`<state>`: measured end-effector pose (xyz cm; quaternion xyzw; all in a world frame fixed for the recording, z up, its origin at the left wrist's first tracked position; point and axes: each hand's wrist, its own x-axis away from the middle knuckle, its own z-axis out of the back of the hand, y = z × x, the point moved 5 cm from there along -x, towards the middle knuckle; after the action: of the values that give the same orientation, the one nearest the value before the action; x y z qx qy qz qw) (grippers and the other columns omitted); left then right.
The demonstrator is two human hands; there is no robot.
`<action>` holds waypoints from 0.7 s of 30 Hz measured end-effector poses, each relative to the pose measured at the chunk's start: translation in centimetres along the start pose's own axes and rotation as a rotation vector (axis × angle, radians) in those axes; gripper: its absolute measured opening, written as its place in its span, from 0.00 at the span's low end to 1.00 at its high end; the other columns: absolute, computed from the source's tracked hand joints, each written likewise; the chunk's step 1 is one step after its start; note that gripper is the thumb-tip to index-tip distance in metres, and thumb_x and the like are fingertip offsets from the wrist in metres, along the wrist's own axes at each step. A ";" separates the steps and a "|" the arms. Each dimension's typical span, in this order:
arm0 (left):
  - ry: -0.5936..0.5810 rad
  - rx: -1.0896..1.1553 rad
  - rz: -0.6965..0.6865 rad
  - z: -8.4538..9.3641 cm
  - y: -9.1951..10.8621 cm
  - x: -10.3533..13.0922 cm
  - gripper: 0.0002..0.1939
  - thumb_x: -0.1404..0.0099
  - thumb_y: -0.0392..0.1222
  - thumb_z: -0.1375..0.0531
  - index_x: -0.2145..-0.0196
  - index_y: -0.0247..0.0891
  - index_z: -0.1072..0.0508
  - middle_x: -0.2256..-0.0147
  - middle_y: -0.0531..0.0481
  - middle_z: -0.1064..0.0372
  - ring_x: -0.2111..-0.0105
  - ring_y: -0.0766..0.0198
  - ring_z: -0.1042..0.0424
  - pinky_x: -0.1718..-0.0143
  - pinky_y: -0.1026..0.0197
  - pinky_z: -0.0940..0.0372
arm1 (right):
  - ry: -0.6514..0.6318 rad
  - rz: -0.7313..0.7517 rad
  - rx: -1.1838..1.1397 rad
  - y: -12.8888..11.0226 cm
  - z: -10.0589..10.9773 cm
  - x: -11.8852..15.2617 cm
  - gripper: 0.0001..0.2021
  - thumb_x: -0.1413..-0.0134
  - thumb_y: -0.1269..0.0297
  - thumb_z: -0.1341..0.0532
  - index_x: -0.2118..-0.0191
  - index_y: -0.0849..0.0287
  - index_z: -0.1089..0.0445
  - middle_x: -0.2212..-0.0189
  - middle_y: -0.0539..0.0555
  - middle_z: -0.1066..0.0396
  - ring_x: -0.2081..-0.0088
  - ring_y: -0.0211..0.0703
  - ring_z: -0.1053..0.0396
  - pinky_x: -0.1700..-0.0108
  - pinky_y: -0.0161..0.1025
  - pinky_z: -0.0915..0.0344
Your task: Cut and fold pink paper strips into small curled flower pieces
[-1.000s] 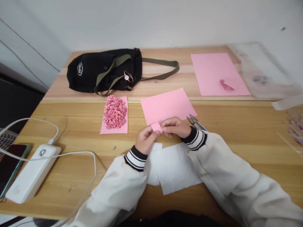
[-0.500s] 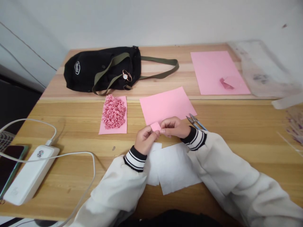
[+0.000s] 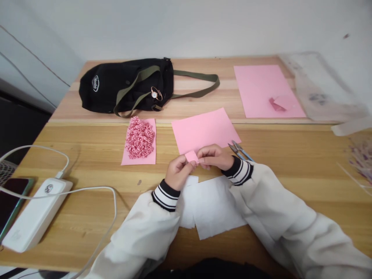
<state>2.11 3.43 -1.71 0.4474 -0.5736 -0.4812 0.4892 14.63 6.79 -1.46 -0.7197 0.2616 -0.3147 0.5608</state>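
Between my two hands is a small piece of pink paper point(image 3: 191, 156). My left hand point(image 3: 178, 170) pinches its lower left side, thumb on top. On its right edge, the fingertips of my right hand point(image 3: 214, 157) are pressed together; a thin pale edge shows there. Just beyond my hands lies a larger pink sheet point(image 3: 206, 130). Blue-handled thread snips point(image 3: 240, 150) rest beside my right wrist, blades pointing away. White paper sheets point(image 3: 216, 207) lie under my forearms.
Pink stamens point(image 3: 140, 137) are heaped on a pink card at left. Behind are a black bag point(image 3: 124, 85) with a watch on it and another pink sheet point(image 3: 258, 89). A plastic bag point(image 3: 322, 89) lies at far right. At left, a white power bank point(image 3: 37, 217) trails a cable.
My right fingertips have shifted slightly at the right edge of the small pink paper, and a thin pale edge now shows there. My left hand keeps its hold.
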 end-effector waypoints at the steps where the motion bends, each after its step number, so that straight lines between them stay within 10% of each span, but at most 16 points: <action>1: 0.000 -0.001 -0.001 0.0 0.0 0.0 0.13 0.47 0.47 0.38 0.77 0.33 0.30 0.82 0.54 0.38 0.80 0.70 0.41 0.77 0.65 0.45 | -0.001 -0.001 0.005 0.0 0.0 0.0 0.14 0.55 0.57 0.36 0.76 0.64 0.33 0.85 0.46 0.38 0.83 0.29 0.43 0.80 0.30 0.46; 21: -0.029 -0.109 -0.050 0.1 -0.3 0.1 0.12 0.45 0.46 0.40 0.78 0.34 0.33 0.82 0.55 0.42 0.79 0.70 0.43 0.76 0.64 0.48 | 0.017 0.072 0.064 -0.7 -0.7 -0.2 0.20 0.59 0.51 0.33 0.80 0.63 0.37 0.83 0.45 0.40 0.80 0.29 0.45 0.77 0.31 0.47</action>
<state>1.99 3.33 -2.03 0.4273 -0.5423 -0.5300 0.4924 13.95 6.66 -0.72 -0.6886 0.2821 -0.3086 0.5925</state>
